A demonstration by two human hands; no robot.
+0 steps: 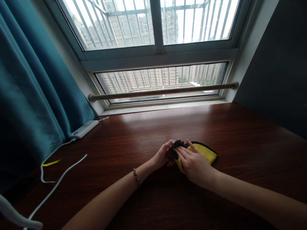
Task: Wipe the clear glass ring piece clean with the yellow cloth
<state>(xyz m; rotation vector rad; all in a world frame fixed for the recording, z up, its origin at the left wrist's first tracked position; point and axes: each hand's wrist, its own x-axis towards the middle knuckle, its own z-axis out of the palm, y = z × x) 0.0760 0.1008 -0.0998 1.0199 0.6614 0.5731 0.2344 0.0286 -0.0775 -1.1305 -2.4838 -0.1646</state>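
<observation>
Our left hand [160,158] grips a dark object [170,152] over the tabletop [134,127], while our right hand [197,166] holds a yellow cloth [205,152] against it. We judge the object (too shadowed to identify) light, stiff and perhaps fragile, safest held round its outer side; the cloth looks soft and easily bunched.

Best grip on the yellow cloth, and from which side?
Probably pinch the yellow cloth by its black-edged outer corner, coming from the right: that flap looks thin and spreads freely past the right hand. The rest is mostly covered by that hand, next to the dark object in the left hand.
</observation>
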